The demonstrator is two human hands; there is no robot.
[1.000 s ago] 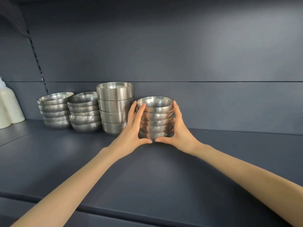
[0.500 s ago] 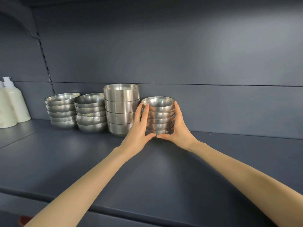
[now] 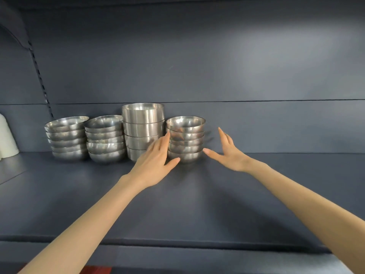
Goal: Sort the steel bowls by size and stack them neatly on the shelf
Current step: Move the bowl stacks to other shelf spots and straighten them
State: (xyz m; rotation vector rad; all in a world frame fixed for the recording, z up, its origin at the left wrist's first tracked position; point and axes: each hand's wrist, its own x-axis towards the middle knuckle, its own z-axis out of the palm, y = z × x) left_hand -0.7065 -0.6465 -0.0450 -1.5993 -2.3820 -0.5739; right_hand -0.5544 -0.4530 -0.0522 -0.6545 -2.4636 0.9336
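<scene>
small-bowl stack (image 3: 185,139): nested steel bowls, upright at the back of the shelf (image 3: 197,204), rightmost of four stacks. it is just beside the tall straight-sided stack (image 3: 143,131); middle shallow stack (image 3: 105,139) and far-left shallow stack (image 3: 67,138) lie beyond. left hand (image 3: 156,161): fingers straight at its left side, contact unclear. right hand (image 3: 227,153): spread wide, apart, holding nothing. sorting appears complete; no loose bowls visible.

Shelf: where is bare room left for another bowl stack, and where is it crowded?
Free: the shelf right of the small-bowl stack, past the right hand, and the wide front strip under both forearms. Crowded: back left, four stacks nearly touching, the left hand before the tall stack, a white container at far left.
</scene>
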